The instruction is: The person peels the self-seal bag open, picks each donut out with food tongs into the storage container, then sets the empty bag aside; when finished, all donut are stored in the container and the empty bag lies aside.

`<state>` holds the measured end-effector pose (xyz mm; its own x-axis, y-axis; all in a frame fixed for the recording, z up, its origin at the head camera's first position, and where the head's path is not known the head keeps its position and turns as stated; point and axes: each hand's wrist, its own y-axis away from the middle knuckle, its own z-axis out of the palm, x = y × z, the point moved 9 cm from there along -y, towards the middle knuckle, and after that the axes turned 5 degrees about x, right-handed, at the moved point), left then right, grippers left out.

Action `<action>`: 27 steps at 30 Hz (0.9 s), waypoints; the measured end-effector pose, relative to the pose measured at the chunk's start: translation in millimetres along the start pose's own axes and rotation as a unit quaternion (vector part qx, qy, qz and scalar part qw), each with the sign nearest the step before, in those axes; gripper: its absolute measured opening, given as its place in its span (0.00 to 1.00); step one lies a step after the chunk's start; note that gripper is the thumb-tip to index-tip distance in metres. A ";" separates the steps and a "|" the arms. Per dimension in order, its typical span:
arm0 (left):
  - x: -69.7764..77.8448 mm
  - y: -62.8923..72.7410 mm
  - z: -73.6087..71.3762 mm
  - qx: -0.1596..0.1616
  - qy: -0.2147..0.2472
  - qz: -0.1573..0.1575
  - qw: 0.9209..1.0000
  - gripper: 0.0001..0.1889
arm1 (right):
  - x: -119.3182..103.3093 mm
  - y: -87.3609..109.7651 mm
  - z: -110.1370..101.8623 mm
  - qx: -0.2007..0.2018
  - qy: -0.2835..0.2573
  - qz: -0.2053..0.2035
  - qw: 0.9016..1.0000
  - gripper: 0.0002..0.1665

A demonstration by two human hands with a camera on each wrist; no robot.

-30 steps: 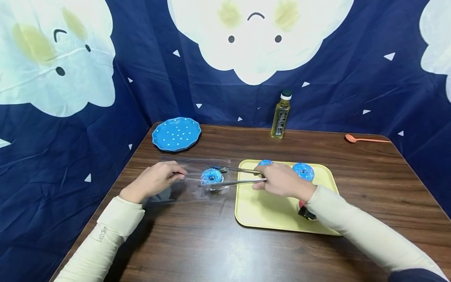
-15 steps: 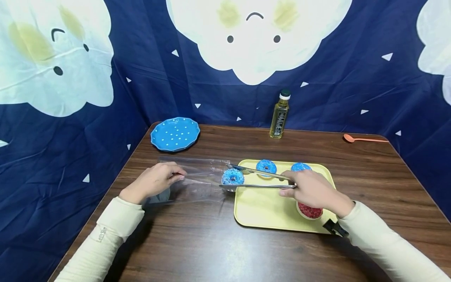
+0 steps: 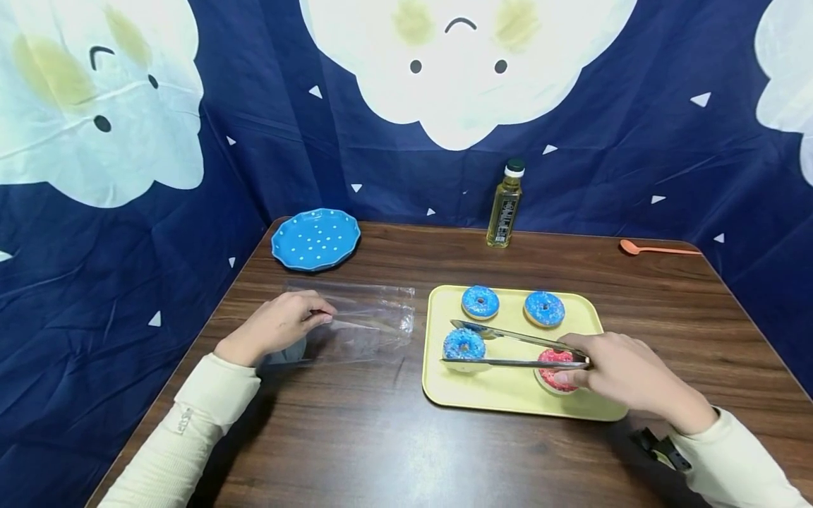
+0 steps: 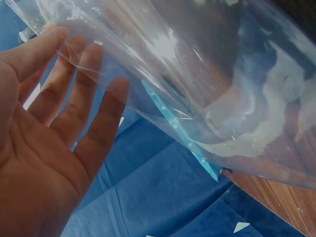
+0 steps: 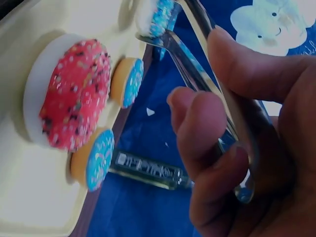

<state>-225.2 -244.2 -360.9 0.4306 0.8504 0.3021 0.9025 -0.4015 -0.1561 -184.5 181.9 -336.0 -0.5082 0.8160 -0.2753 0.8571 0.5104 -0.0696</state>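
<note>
My left hand (image 3: 282, 323) pinches the edge of a clear plastic bag (image 3: 375, 321) between thumb and forefinger. In the left wrist view the other fingers (image 4: 91, 138) lie loosely extended beside the film. My right hand (image 3: 635, 374) grips metal tongs (image 3: 508, 363) near their hinge end. Between the tong tips is a blue sprinkled donut (image 3: 464, 344), over the left part of the yellow tray (image 3: 502, 402); whether it touches the tray I cannot tell. A pink sprinkled donut (image 5: 76, 94) sits on the tray below the tongs, partly covered in the head view.
Two more blue donuts, a left one (image 3: 480, 302) and a right one (image 3: 544, 308), sit along the tray's far side. Behind are a dotted blue plate (image 3: 315, 240), an oil bottle (image 3: 504, 212) and an orange spoon (image 3: 660, 250). A blue curtain (image 3: 432, 183) backs the table.
The tongs and blue donut have come rightward from the plastic bag to over the tray. My right hand has moved right and closer to the body. The left hand has stayed put.
</note>
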 end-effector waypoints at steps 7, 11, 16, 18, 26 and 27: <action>0.8 -2.0 0.7 -0.003 0.003 0.003 1.000 0.09 | 9.9 11.7 -1.1 -0.023 0.012 0.004 1.000 0.23; 1.6 -1.8 1.3 -0.003 0.002 0.003 1.000 0.09 | 13.4 16.8 -1.8 -0.029 0.014 0.008 0.999 0.20; 2.7 -1.0 3.6 -0.001 0.000 0.006 1.000 0.09 | 16.1 20.8 -3.1 -0.029 0.018 0.009 0.999 0.16; 2.9 -1.0 4.5 0.000 -0.001 0.005 1.000 0.09 | 16.7 21.5 -3.4 -0.026 0.017 0.010 0.999 0.16; 4.4 -1.7 7.9 0.005 -0.001 0.013 1.000 0.09 | 15.5 22.6 -0.7 -0.023 0.011 0.011 1.000 0.18; 5.0 -1.8 8.3 0.005 0.000 0.015 1.000 0.09 | 15.7 22.7 -0.9 -0.023 0.011 0.013 1.000 0.19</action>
<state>-224.7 -236.4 -367.0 0.4568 0.8381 0.2981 0.8893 -0.4228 -0.1743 -173.1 206.5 -340.9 -0.4880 0.8344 -0.2562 0.8655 0.5005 -0.0184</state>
